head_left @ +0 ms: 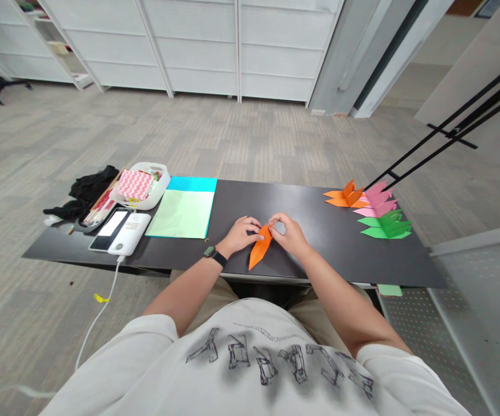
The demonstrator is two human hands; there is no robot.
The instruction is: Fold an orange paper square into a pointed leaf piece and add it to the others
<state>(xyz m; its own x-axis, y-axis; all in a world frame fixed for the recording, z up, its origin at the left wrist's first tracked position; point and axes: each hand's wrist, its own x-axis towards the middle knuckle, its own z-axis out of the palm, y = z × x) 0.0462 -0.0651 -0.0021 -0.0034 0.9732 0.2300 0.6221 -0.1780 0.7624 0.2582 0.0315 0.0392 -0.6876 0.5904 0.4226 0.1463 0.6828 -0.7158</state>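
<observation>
A folded piece of orange origami paper [259,251], long and pointed toward me, lies at the front middle of the dark table. My left hand [243,233] grips its left side, thumb on the paper. At its upper end my right hand [289,233] pinches the tip between thumb and forefinger. To the right stand folded paper pieces with pointed leaves: orange ones [345,195], pink ones [378,201] and green ones [386,225]. Left of my hands lies a stack of light green paper sheets [181,214] with a blue sheet [193,184] beneath.
The dark table [250,199] holds a white basket [149,199], a phone [110,230], a white power bank [129,234] with a cable [113,283], a dark pencil tray [89,224] and black cloth [91,188] at the left. A black metal stand [449,133] rises behind the right end.
</observation>
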